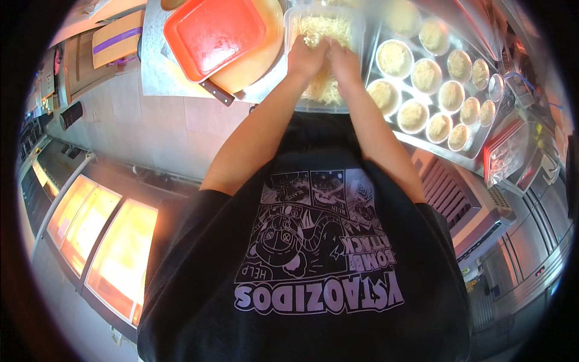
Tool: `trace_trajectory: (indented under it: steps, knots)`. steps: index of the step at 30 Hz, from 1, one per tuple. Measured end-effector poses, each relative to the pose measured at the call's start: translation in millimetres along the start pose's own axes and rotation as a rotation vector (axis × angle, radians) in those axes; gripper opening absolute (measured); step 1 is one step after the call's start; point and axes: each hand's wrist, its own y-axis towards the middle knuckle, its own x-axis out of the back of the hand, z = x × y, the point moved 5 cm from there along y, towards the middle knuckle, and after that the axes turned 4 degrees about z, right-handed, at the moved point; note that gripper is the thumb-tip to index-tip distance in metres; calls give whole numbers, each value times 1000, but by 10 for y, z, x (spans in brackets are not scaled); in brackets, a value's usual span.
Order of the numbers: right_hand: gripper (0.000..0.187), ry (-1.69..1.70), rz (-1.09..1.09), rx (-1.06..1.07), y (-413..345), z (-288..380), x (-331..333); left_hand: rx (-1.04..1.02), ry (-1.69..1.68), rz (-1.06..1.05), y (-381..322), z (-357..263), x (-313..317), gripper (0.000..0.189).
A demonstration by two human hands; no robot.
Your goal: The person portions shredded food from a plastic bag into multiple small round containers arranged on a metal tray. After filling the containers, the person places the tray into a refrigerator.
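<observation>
A clear plastic tub (355, 97) stands in front of me, filled with pale, finely shredded food (323, 92) whose kind I cannot make out. Both hands are inside the tub, their fingers close together over the shreds. My left hand (307, 56) is curled around a small clump, and some pale bits show at its fingertips. Beside it, my right hand (344, 63) points down into the food; its fingertips are partly hidden. To the right, a shiny metal tray (402, 138) carries several round cups (414, 116), each with a portion of similar shreds.
Left of the tub, a red plastic tray (217, 36) lies on a round tan board (264, 59). A knife's dark riveted handle (218, 92) sticks out beneath it over the metal counter's edge. Red-edged plastic packaging (504, 149) sits past the metal tray. A brightly lit glass-fronted cabinet (120, 249) stands at lower left.
</observation>
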Motion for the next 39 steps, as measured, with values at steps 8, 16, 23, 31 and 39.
trace_trajectory:
  steps: [8,16,23,31,39]
  knots:
    - [58,-524,-71,344,-155,167,-8,-225,-60,-11,5,2,-7,76]
    - [47,-689,-82,502,-453,430,26,-314,-1,-16,-221,-34,99,75]
    - [50,-798,-112,716,46,321,22,-604,350,-167,-235,-229,101,65]
    - [64,-792,-36,620,448,159,-113,-477,506,-7,179,-144,-27,75]
    - [50,-350,40,316,594,3,-31,-263,36,190,647,316,-147,75]
